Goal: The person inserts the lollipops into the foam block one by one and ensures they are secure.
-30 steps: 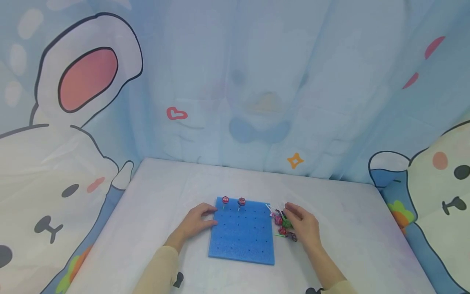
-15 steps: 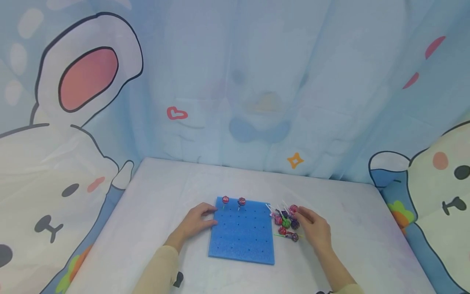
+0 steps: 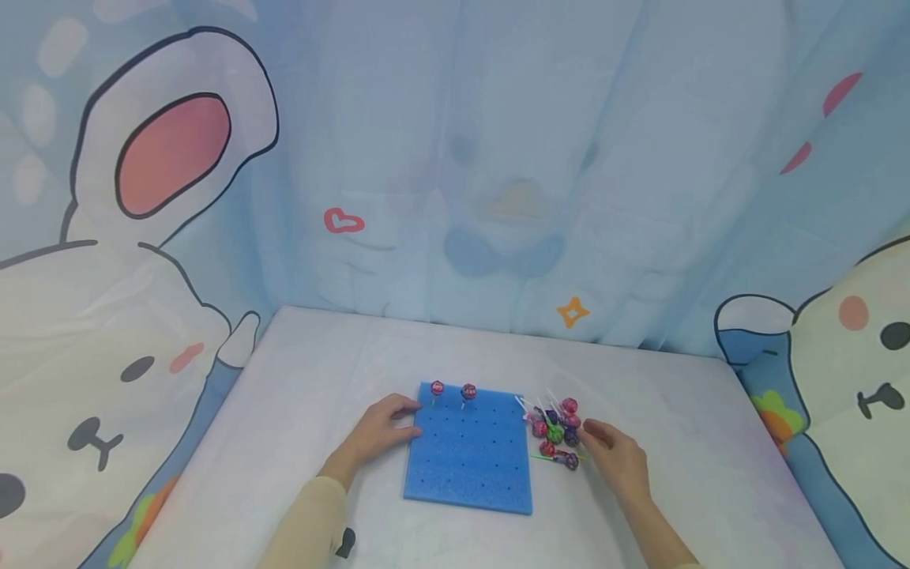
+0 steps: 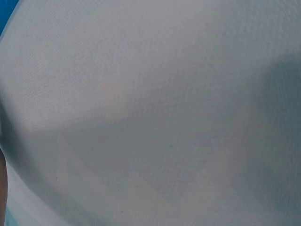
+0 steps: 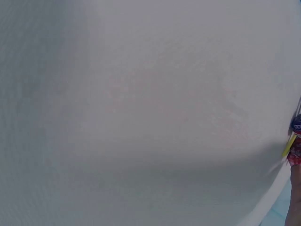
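A blue foam board with rows of small holes lies on the table. Near its far edge two wrapped lollipops stand on their sticks, one red and one darker. My left hand rests at the board's left edge, thumb and fingers apart. Beside the board's right edge lies a loose pile of lollipops, among them a green one and a pink one. My right hand is at the right side of this pile, fingertips close to a dark purple lollipop.
A pale cloth covers the table. Behind it hangs a light blue curtain with cartoon animals. In the right wrist view only a dark lollipop and a bit of hand show at the edge; a board corner shows in the left.
My right hand has drawn back from over the lollipop pile, to the right and toward me, uncovering more lollipops. The left hand and the board have stayed in place.
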`<state>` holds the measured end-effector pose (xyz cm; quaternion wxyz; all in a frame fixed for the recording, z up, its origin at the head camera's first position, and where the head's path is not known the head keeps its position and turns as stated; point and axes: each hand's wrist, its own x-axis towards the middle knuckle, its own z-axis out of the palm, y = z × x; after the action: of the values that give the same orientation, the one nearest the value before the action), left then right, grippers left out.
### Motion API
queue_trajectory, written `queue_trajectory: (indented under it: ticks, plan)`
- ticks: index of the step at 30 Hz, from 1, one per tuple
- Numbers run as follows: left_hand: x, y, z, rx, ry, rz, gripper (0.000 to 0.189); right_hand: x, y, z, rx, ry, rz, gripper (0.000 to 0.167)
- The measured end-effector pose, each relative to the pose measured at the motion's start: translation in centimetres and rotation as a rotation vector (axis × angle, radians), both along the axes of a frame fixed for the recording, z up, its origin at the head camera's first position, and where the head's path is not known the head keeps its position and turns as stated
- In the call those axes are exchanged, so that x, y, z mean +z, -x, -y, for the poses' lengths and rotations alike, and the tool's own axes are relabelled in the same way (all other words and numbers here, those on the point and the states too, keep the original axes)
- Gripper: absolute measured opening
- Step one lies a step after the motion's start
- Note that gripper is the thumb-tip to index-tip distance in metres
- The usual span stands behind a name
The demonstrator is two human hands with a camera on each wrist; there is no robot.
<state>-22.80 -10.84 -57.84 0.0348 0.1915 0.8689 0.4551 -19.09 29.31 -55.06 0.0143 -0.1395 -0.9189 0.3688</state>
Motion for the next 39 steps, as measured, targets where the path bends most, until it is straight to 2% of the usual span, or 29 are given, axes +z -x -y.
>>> queue_trajectory:
  ticks: [10,22,29,34,39]
  plan:
    - [0.2,-0.3,-0.1,0.006,-0.009,0.027,0.041,-1.3,0.2,0.6,0.053,-0.107,0.025,0.042]
    - [0.4,-0.3,-0.2,0.015,-0.004,0.040,0.042,-1.5,0.6,1.6,0.091,-0.272,-0.025,0.046]
    - [0.3,-0.2,-0.1,0.013,-0.004,0.037,0.042,-1.7,0.4,1.9,0.089,-0.323,-0.104,0.038]
    - [0.2,-0.1,-0.1,0.010,0.005,0.029,0.042,-1.9,0.5,2.0,0.058,-0.292,-0.130,0.034]
    - [0.2,-0.2,0.0,0.006,0.009,0.028,0.042,-1.8,0.6,1.7,0.027,-0.184,-0.131,0.033]
